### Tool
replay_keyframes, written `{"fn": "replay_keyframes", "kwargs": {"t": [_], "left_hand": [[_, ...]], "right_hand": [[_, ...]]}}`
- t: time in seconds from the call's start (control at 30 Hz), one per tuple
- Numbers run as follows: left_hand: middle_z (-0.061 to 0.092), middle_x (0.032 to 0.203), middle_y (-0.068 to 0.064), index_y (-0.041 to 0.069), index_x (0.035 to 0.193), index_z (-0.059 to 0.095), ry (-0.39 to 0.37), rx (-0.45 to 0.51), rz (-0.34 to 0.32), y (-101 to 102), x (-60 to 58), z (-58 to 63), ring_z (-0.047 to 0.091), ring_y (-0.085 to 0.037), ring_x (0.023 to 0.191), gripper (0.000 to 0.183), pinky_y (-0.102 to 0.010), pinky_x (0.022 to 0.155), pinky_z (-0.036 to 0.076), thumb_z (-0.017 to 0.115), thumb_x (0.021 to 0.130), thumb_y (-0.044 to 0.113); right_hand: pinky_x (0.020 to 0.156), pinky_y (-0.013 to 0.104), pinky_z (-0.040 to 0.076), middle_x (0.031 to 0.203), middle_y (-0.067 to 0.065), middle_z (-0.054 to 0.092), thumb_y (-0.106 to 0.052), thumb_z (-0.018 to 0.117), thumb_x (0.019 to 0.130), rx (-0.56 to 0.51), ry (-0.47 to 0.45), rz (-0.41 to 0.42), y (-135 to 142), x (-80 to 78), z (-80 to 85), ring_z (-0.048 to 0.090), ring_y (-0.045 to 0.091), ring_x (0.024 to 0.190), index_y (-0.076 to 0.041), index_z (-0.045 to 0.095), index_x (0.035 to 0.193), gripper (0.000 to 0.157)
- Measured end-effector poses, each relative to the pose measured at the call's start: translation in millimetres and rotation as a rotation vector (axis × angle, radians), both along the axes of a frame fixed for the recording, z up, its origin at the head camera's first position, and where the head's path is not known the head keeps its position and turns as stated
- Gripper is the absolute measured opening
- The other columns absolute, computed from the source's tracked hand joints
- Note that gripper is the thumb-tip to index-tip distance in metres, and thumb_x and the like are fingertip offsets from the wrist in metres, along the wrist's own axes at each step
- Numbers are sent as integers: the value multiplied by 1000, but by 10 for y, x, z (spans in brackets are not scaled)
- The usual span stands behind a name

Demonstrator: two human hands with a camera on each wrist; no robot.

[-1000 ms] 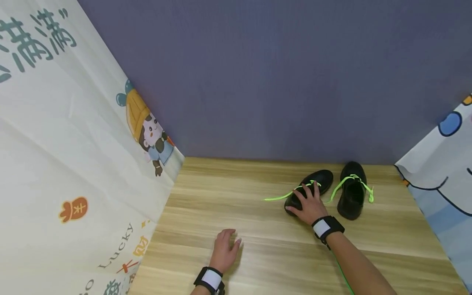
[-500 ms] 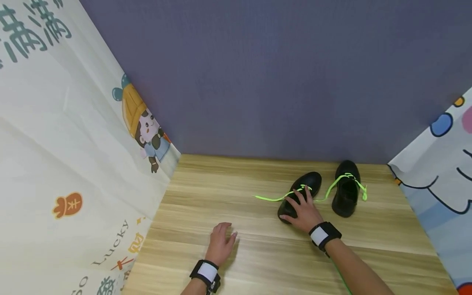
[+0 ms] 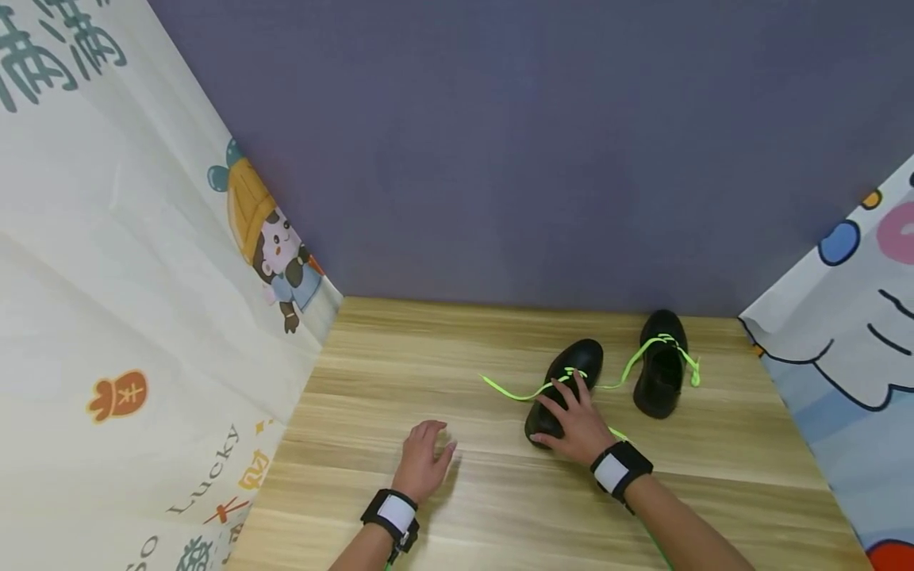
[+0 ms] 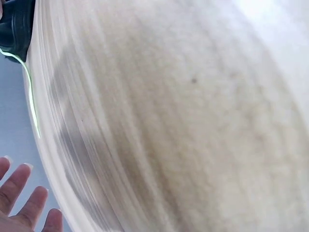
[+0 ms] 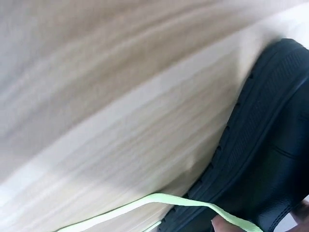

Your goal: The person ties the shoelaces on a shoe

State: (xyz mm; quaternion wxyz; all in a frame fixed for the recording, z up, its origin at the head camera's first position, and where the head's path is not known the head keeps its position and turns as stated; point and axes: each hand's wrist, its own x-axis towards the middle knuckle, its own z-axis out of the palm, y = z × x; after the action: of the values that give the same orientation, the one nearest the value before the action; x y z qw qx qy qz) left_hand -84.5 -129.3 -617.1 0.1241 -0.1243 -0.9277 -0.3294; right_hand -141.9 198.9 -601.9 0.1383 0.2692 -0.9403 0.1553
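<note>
A black lace-up shoe (image 3: 584, 354) lies on the wooden tabletop, its toe pointing away and slightly right. My right hand (image 3: 580, 428) grips it from above, thumb by the heel and fingers over the lacing; the palm hides much of its opening. One end of its bright green lace (image 3: 510, 394) trails left on the wood. In the right wrist view the shoe's sole edge and dark side (image 5: 270, 154) fill the right. Bare and relaxed, my left hand (image 3: 421, 460) hovers near the front of the table, fingers spread in the left wrist view (image 4: 31, 212).
The second black shoe (image 3: 657, 388), also with green laces, stands to the right, toe toward the dark blue-grey panel (image 3: 500, 159) at the back. Printed white cloths flank the table on the left (image 3: 178, 317) and right (image 3: 842, 317).
My right hand has turned the shoe so its toe swings left, and drawn it slightly nearer to me, away from the other shoe. My left hand stays about where it was.
</note>
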Motion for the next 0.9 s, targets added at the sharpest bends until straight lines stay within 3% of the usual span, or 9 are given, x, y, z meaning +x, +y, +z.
{"fn": "replay_keyframes", "kwargs": {"t": [0.6,0.73,0.9], "left_hand": [[65,114,-14,-1,115,64,66,-40,-78,125,-72,64,59,-34,110,30,-53,89,47,71,92,16],[65,114,-13,-1,116,64,42,-49,-96,168,-83,49,58,-33,111,29,-52,91,46,70,92,16],[63,119,-13,2,120,63,-44,-66,-133,224,-80,46,57,-33,116,31,-52,95,45,68,94,19]], "right_hand": [[94,72,42,146,23,48,-59,80,76,-8,-42,76,-161,302,-39,21,60,140,-19,66,132,71],[95,71,42,147,22,47,-60,79,76,1,-45,115,-208,374,-36,22,61,140,-19,66,133,71],[92,69,45,148,20,46,-63,78,77,10,-53,152,-255,490,-43,21,59,141,-21,65,133,71]]}}
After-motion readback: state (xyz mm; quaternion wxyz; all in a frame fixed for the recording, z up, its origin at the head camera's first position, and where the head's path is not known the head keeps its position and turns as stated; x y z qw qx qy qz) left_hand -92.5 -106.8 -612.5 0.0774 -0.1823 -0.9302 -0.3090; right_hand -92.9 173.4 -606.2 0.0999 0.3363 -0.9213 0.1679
